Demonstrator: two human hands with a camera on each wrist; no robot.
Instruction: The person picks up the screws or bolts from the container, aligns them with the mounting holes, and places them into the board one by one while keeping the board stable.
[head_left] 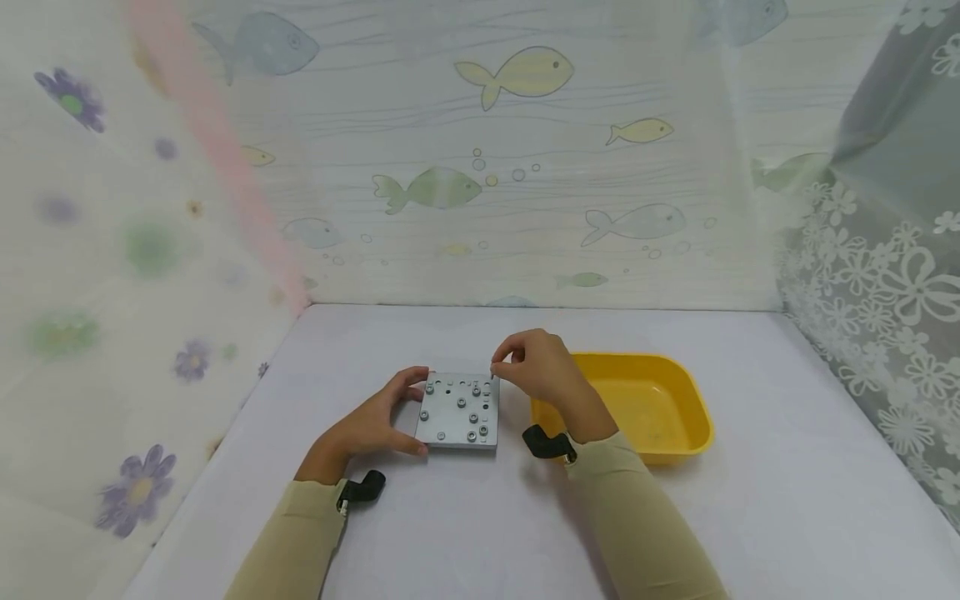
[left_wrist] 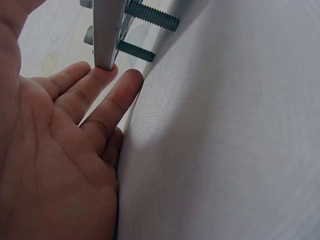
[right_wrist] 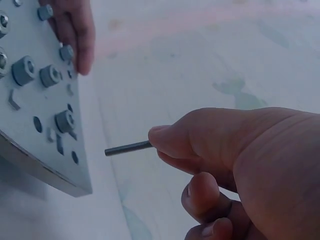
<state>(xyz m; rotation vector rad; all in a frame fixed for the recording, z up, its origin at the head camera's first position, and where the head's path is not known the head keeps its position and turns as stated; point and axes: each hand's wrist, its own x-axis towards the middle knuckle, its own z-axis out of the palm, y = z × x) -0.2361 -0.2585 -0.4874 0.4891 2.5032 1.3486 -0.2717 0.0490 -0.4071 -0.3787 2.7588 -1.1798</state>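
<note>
Metal plate, grey and square, sits on the white worktop between the two hands, studded with socket-head screws and a scatter of open holes. From the left wrist view its edge stands on a fingertip, and threaded screw ends poke out of its underside, so the plate is raised off the cloth on that side. The left hand braces the plate's left edge: thumb along the near corner, fingers stretched fairly straight, one at the far corner and others under the rim. They press and prop it rather than wrap round it.

The right hand hovers at the plate's far right corner with its fingers curled, thumb and forefinger pinched on a thin dark hex key. The key's free end points toward the plate and stops short of its face; a gap shows between the tip and the nearest screw head.

Just right of the plate, behind the right wrist, stands a yellow plastic tub. Both forearms wear beige sleeves, each with a black mount at the wrist. Curtains printed with fish and flowers close in the worktop.
</note>
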